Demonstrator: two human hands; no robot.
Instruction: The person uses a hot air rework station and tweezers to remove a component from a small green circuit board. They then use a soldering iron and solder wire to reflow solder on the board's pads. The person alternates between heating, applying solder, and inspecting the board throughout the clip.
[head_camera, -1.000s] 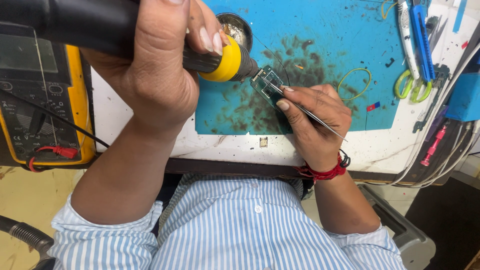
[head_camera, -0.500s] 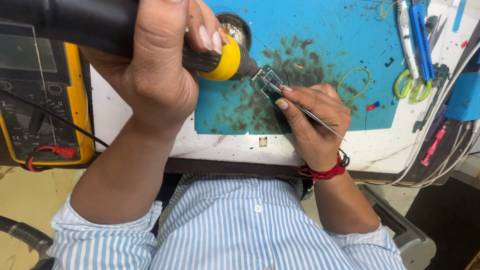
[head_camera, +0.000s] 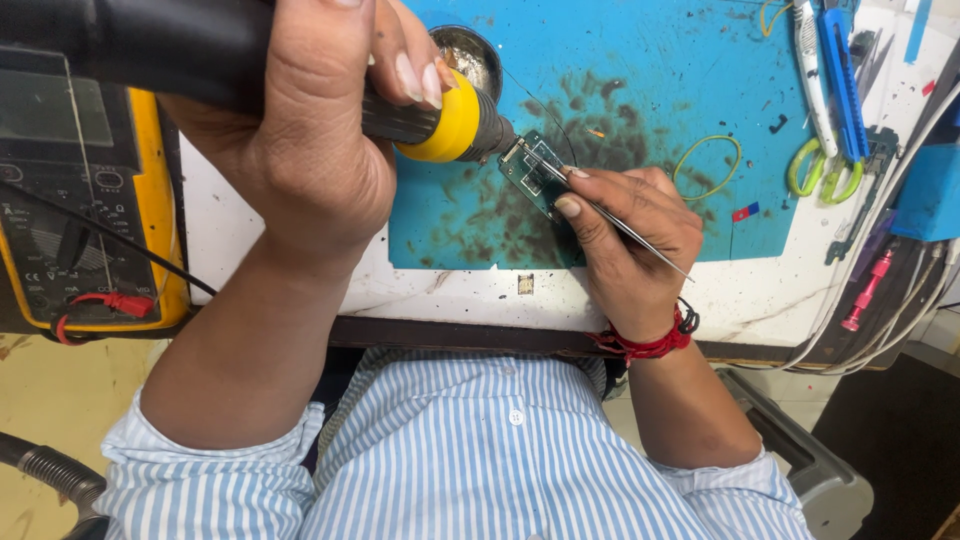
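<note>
Left hand (head_camera: 300, 150) grips the hot-air handle (head_camera: 440, 120), right hand (head_camera: 630, 240) pinches tweezers (head_camera: 620, 225) on the circuit board (head_camera: 535, 170) — blue mat (head_camera: 650, 90) open rightward, table (head_camera: 760, 300) edge close.

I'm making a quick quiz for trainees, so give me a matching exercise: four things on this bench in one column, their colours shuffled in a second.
Things:
1. work mat
2. multimeter casing
3. wrist thread
4. scissors handles

Colours:
A. red
B. green
C. blue
D. yellow

Pairs: 1-C, 2-D, 3-A, 4-B
</note>
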